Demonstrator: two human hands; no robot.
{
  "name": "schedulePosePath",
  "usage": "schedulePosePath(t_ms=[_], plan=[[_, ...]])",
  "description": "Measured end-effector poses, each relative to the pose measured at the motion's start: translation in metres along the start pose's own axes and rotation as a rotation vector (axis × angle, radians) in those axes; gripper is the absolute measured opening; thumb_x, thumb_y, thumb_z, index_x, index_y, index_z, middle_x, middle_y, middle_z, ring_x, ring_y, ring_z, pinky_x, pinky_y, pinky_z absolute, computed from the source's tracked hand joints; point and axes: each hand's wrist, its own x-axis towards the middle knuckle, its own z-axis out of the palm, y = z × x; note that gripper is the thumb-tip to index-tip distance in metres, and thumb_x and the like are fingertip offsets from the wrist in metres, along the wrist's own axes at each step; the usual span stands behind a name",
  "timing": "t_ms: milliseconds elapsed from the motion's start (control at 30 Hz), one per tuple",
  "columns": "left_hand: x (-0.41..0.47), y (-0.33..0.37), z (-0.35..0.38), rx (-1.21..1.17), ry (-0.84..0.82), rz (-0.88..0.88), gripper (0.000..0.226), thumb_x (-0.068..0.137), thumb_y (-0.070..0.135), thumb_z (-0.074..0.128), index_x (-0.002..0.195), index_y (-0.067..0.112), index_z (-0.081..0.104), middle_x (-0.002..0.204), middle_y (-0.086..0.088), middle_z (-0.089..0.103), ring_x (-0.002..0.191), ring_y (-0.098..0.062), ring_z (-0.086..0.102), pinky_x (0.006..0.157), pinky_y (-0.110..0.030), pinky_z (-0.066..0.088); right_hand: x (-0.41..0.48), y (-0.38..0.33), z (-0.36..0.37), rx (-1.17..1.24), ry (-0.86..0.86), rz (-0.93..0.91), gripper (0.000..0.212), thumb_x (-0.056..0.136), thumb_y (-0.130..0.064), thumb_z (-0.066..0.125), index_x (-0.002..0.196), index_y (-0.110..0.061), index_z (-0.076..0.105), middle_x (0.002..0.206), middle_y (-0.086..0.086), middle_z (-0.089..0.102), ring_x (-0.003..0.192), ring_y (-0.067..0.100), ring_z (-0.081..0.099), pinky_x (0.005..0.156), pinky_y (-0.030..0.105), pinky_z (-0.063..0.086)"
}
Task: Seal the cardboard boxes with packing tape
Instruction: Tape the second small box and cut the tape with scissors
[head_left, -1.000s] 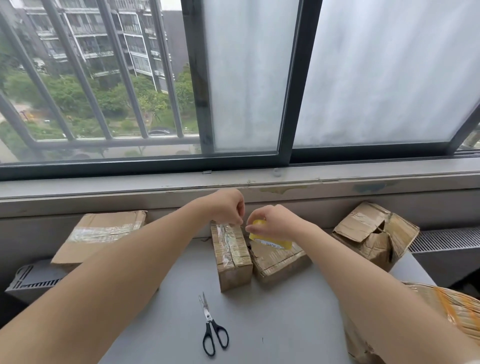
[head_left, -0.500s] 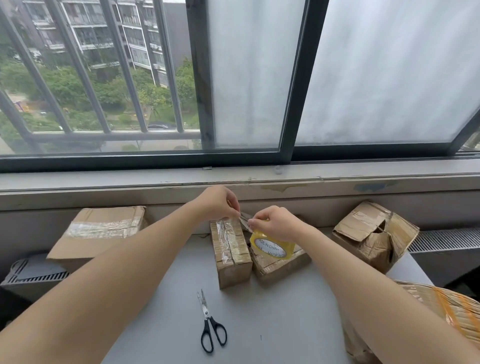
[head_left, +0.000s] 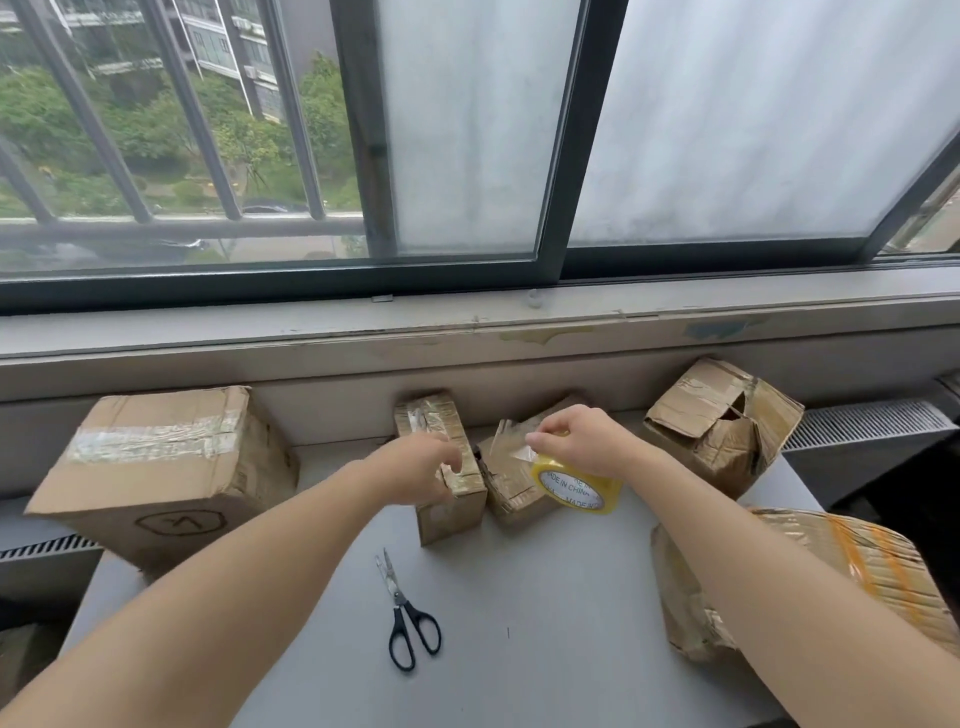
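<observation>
A narrow taped cardboard box (head_left: 430, 418) stands on the grey table (head_left: 545, 623), and a second small box (head_left: 506, 486) leans against its right side. My left hand (head_left: 418, 473) rests on the near end of the narrow box, its fingers bent down onto the top. My right hand (head_left: 584, 441) holds a yellow roll of clear packing tape (head_left: 574, 488) over the second box. Its thumb and fingers pinch a short loose end of tape (head_left: 519, 453).
Black-handled scissors (head_left: 408, 618) lie on the table in front of the boxes. A large taped box (head_left: 156, 467) sits at the left, a torn open box (head_left: 722, 421) at the back right, and a crumpled box (head_left: 857, 566) under my right forearm. The window sill runs behind.
My left hand let go of the tape end and moved down onto the near end of the narrow box. My right hand, with the roll, shifted right and nearer to me.
</observation>
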Motion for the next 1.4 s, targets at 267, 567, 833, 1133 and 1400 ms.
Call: schedulePosePath(t_ms=[267, 567, 833, 1133, 1400], plan=[[0.023, -0.004, 0.035, 0.236, 0.111, 0.134, 0.037, 0.087, 0.044, 0.069, 0.112, 0.021, 0.056, 0.125, 0.000, 0.055, 0.117, -0.026, 0.052, 0.091, -0.036, 0.044, -0.017, 0.019, 0.009, 0.027, -0.007, 0.033, 0.027, 0.096, -0.051, 0.063, 0.084, -0.032, 0.079, 0.071, -0.013, 0.069, 0.076, 0.004, 0.063, 0.073, 0.029, 0.050], [0.030, -0.010, 0.013, 0.241, 0.198, 0.176, 0.017, 0.103, 0.028, 0.052, 0.088, 0.020, 0.051, 0.081, 0.003, 0.065, 0.079, -0.024, 0.058, 0.121, -0.044, 0.021, -0.018, 0.017, 0.002, 0.044, 0.026, 0.019, 0.028, 0.096, -0.050, 0.062, 0.079, -0.034, 0.078, 0.078, -0.007, 0.072, 0.080, 0.008, 0.064, 0.072, 0.028, 0.049], [0.020, -0.011, -0.010, -0.272, 0.337, 0.029, 0.015, 0.098, 0.037, 0.065, 0.086, 0.030, 0.058, 0.090, 0.009, 0.071, 0.084, -0.018, 0.063, 0.079, -0.035, 0.053, -0.010, 0.008, -0.008, 0.041, 0.061, 0.003, 0.030, 0.095, -0.053, 0.062, 0.077, -0.034, 0.077, 0.071, -0.002, 0.068, 0.073, 0.014, 0.062, 0.071, 0.032, 0.051], [0.005, -0.011, -0.011, -0.541, 0.338, -0.121, 0.009, 0.096, 0.034, 0.069, 0.088, 0.030, 0.070, 0.093, 0.009, 0.071, 0.090, -0.007, 0.063, 0.072, -0.022, 0.046, -0.012, 0.001, -0.017, 0.138, 0.020, 0.012, 0.029, 0.098, -0.048, 0.063, 0.076, -0.034, 0.076, 0.057, -0.025, 0.061, 0.070, 0.002, 0.058, 0.067, 0.022, 0.042], [-0.005, -0.017, 0.009, -0.642, 0.210, -0.115, 0.014, 0.102, 0.040, 0.060, 0.103, 0.037, 0.074, 0.110, 0.013, 0.073, 0.108, -0.011, 0.065, 0.099, -0.031, 0.049, -0.016, 0.015, -0.012, 0.136, 0.011, 0.003, 0.030, 0.098, -0.047, 0.064, 0.073, -0.034, 0.074, 0.059, -0.020, 0.062, 0.068, 0.001, 0.058, 0.067, 0.021, 0.042]])
